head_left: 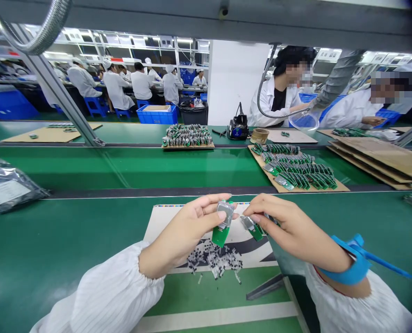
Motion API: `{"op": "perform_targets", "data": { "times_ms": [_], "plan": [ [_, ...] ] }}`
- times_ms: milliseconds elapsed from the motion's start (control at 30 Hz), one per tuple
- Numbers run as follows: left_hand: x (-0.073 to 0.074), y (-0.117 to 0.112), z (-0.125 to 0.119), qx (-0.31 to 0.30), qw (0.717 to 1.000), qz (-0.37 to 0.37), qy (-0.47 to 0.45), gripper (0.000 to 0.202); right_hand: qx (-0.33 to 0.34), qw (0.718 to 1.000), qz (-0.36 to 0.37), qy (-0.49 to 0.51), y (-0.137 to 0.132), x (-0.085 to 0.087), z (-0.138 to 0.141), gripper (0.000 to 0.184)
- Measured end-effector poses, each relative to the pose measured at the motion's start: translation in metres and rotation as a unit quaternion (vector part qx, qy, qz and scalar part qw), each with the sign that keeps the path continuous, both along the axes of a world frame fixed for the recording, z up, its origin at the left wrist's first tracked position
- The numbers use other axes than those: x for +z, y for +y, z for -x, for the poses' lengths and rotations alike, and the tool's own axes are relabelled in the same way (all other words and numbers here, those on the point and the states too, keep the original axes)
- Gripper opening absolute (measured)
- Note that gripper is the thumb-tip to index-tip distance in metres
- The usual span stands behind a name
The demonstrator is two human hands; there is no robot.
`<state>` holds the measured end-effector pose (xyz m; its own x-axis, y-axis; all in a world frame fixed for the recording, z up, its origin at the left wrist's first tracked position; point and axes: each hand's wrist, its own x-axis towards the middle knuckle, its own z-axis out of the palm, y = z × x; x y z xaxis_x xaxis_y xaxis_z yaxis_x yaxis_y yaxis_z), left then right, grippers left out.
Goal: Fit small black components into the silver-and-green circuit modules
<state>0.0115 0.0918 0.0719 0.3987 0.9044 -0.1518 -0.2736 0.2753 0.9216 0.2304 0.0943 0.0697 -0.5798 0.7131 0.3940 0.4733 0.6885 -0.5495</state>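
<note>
The left hand (187,231) holds a green circuit board (220,236) topped by a metal can (225,212), its fingers (215,215) pinched closed on the can. Just beside it, the right hand (289,231) grips a second board (254,230) between narrowly closed fingers (251,208). A blue wrist strap (352,263) circles the right wrist. Below, loose black components (213,261) lie on a printed card (167,226) on the green tabletop (53,249). Farther off, rows of boards (296,169) sit on a cardboard sheet (331,187), and a silver bag (8,185) lies left. Beyond, co-workers (275,101) in white coats sit.
</note>
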Motion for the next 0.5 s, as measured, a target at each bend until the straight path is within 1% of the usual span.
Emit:
{"op": "perform_targets", "data": {
  "times_ms": [67,133,233,300,400,500],
  "plan": [
    [-0.001,-0.005,-0.001,-0.02,0.999,-0.025,0.015,0.037,-0.037,0.997,-0.059,0.044,-0.009,0.005,0.001,0.017],
    [-0.002,-0.01,-0.003,-0.036,0.998,-0.042,0.02,0.033,-0.069,0.986,-0.128,0.078,-0.018,0.007,0.006,0.016],
    [-0.002,-0.017,-0.005,-0.045,0.998,-0.031,0.014,0.024,-0.073,0.972,-0.2,0.096,-0.028,0.006,0.017,0.019],
    [-0.002,-0.021,-0.007,-0.042,0.999,-0.014,0.0,0.024,-0.062,0.968,-0.218,0.111,-0.032,0.004,0.024,0.024],
    [-0.001,-0.026,-0.008,-0.044,0.999,-0.008,-0.015,0.026,-0.04,0.961,-0.228,0.154,-0.034,0.003,0.029,0.033],
    [-0.001,-0.027,-0.007,-0.046,0.999,-0.014,-0.014,0.026,-0.038,0.954,-0.256,0.155,-0.035,0.004,0.03,0.037]
  ]
}}
